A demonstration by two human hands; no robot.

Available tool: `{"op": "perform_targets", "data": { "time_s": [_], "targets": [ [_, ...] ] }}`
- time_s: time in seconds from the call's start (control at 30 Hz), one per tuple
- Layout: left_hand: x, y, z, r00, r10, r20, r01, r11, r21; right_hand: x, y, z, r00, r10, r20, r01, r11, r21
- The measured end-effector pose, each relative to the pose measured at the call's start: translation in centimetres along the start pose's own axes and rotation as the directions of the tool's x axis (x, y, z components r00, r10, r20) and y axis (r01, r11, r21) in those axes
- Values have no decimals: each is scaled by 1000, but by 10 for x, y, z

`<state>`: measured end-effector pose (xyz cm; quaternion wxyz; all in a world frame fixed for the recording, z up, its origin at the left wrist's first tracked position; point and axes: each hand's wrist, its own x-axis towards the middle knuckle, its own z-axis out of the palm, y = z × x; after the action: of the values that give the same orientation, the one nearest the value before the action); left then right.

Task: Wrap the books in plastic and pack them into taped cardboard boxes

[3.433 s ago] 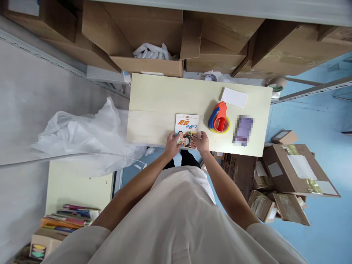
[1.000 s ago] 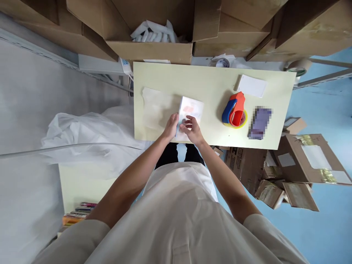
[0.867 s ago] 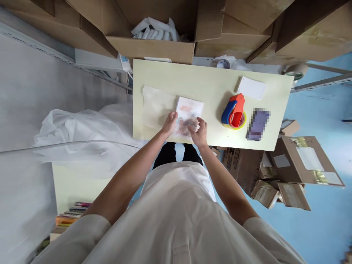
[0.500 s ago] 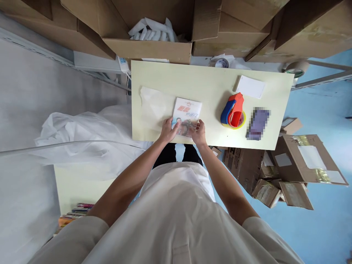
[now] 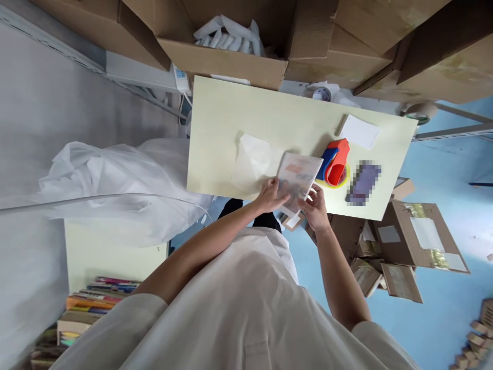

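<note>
Head view: the book [image 5: 298,172] has just been shifted rightward and turned askew, its lower corner now carried over the near edge of the table [image 5: 219,113], the dispenser [image 5: 333,162] just beside it. The cover is veiled by film [image 5: 252,156], more of which is spread to the left, so the wrap looks incomplete. The book is pinched by the left hand [image 5: 270,196], thumb across the cover; at its right edge the right hand's [image 5: 315,207] fingers are curled, what is pinched being unclear.

Lone head-worn camera looks forward and steeply down over the wearer's pale shirt [image 5: 246,303], close below, tabletop [image 5: 219,118] farther off, mid-frame.
</note>
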<state>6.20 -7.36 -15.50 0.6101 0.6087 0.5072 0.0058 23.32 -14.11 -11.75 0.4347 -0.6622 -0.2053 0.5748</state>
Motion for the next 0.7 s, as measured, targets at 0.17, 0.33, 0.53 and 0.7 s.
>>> {"op": "perform_targets", "data": {
  "time_s": [0.17, 0.33, 0.53, 0.7],
  "targets": [
    [-13, 6, -43, 983, 151, -105, -171, 961, -218, 8, -16, 60, 996, -73, 55, 79, 991, -106],
    [-23, 6, -90, 975, 197, -108, -223, 895, -387, 33, -7, 139, 981, -179, 79, 193, 950, -247],
    [-7, -28, -118, 959, -45, -278, -44, 952, -304, 51, 11, 182, 968, -88, 235, 178, 899, -399],
    [-10, -52, -120, 915, -138, -378, 133, 990, -39, 23, 23, 144, 968, -6, 252, 121, 888, -445]
  ]
}}
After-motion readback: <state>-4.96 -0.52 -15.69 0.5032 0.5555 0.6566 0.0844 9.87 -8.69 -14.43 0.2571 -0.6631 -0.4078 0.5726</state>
